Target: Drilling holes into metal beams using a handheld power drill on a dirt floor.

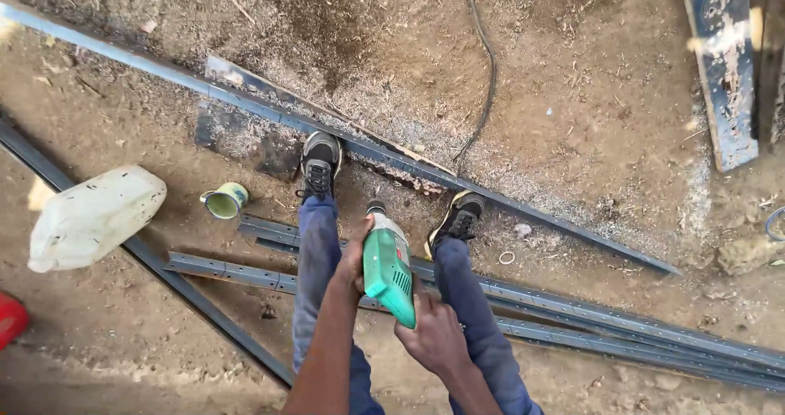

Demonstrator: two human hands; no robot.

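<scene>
A green power tool [388,269] is gripped by both hands, left hand [355,255] in front, right hand [433,333] behind. A long steel bar [343,141] is pinned under both shoes on the dirt floor [589,96].

Blue jeans [315,251] are worn, with black sneakers [319,166] laced in black and edged in yellow; both forearms are left bare.

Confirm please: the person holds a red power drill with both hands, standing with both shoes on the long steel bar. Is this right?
One detail is wrong: the power drill is green, not red, as the head view shows. The left hand and right hand both hold it, and both shoes rest on the long steel bar.
</scene>
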